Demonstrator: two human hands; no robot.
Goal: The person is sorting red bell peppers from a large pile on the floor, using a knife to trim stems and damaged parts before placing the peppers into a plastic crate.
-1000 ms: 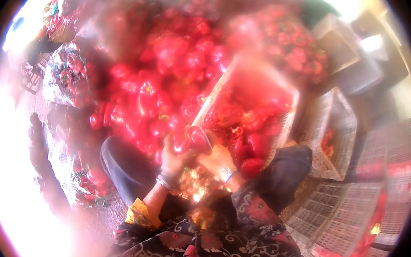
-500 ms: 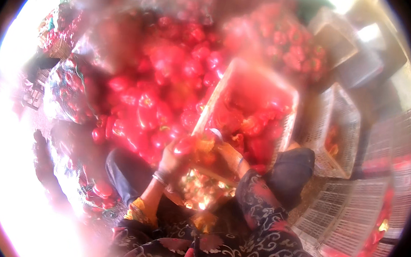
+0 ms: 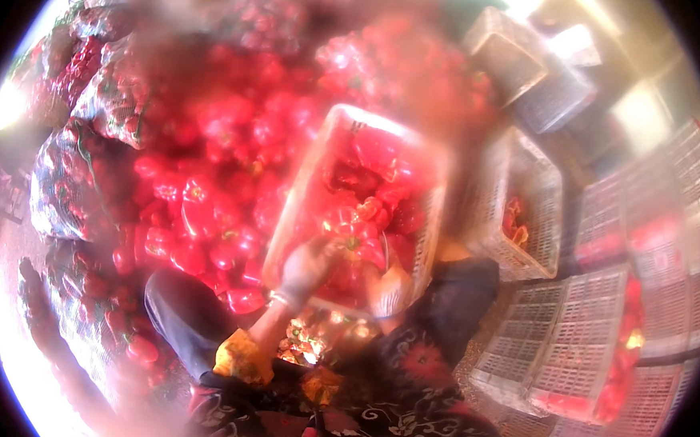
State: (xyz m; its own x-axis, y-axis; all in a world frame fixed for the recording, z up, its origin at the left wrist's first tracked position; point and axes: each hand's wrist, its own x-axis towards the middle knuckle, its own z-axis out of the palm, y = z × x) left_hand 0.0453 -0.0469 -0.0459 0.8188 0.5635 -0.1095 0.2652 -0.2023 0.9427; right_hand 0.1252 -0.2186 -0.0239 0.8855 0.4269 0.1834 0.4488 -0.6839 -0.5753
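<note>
My left hand, with a bracelet at the wrist, reaches over the near part of a pale plastic crate. Its blurred fingertips meet red bell peppers inside, and whether they grip one is unclear. Close beside it, at the crate's near right, is my right hand, its fingers curled and partly smeared. A thin pale curved thing shows just above it; what it is I cannot make out. Below the crate, between my legs, lie pale and reddish scraps.
A large heap of red bell peppers spreads left of and beyond the crate. Full mesh sacks stand at the left. Another crate with a few orange-red pieces is at the right, near stacked crates. Haze blurs the far side.
My view has shifted, and the crate now appears farther left. My left hand, earlier at a red bell pepper before the crate, is now over the crate's contents. The hands are farther apart.
</note>
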